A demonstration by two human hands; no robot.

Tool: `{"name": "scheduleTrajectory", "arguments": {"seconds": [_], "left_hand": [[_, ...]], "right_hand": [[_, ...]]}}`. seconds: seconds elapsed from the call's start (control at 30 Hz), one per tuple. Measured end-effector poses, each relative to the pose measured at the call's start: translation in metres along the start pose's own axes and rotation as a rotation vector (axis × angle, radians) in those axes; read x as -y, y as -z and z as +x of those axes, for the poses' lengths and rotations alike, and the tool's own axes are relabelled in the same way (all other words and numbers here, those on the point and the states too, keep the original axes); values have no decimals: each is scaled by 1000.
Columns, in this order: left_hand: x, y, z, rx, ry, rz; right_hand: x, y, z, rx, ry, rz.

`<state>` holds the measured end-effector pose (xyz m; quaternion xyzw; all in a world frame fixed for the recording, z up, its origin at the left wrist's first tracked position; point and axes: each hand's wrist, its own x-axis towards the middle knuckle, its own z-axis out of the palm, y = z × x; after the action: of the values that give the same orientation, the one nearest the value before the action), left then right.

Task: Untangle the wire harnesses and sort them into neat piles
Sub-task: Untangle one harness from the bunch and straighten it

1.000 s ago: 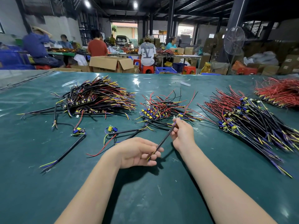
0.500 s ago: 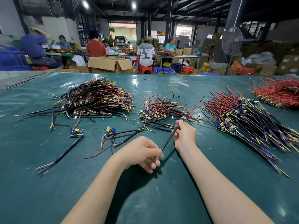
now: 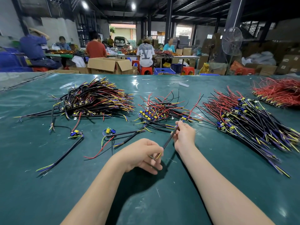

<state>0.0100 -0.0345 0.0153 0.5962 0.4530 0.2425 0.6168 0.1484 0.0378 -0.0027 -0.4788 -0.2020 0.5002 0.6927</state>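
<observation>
One wire harness (image 3: pixel 169 139), a black sheathed cable with a small board and a red lead at its far end, is stretched between my hands above the green table. My left hand (image 3: pixel 142 155) pinches its near end, where yellow and blue tips stick out. My right hand (image 3: pixel 184 135) grips the cable near the board end. A small tangled heap (image 3: pixel 159 109) lies just beyond my hands. A big black-and-yellow pile (image 3: pixel 97 99) sits at the left, and a long red-and-black pile (image 3: pixel 246 117) at the right.
Two loose harnesses (image 3: pixel 76 133) (image 3: pixel 112 132) lie on the green table (image 3: pixel 48 184) left of my hands. A red-wire pile (image 3: pixel 280 93) sits at the far right. Beyond the table edge are cardboard boxes (image 3: pixel 110 64), stools, a fan and several seated people.
My hands have drawn closer together along the cable. The left hand has turned so the yellow and blue wire tips now show between its fingers.
</observation>
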Motion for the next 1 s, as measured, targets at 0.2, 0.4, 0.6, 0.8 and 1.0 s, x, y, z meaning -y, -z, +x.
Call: {"name": "scheduleTrajectory", "arguments": {"seconds": [0.2,0.4,0.6,0.8,1.0], "left_hand": [[-1,-1,3,-141,53,-5],[-1,1,4,-252,89,-84],[-3,7,-1,-122,86,-196],[-1,6,0,-139,78,-66],[-3,9,0,-314,17,130]], "right_hand": [[2,1,3,-17,-9,13],[2,1,5,-28,8,0],[6,4,7,-46,-19,123],[1,2,6,-11,39,28],[3,4,7,-20,47,56]]}}
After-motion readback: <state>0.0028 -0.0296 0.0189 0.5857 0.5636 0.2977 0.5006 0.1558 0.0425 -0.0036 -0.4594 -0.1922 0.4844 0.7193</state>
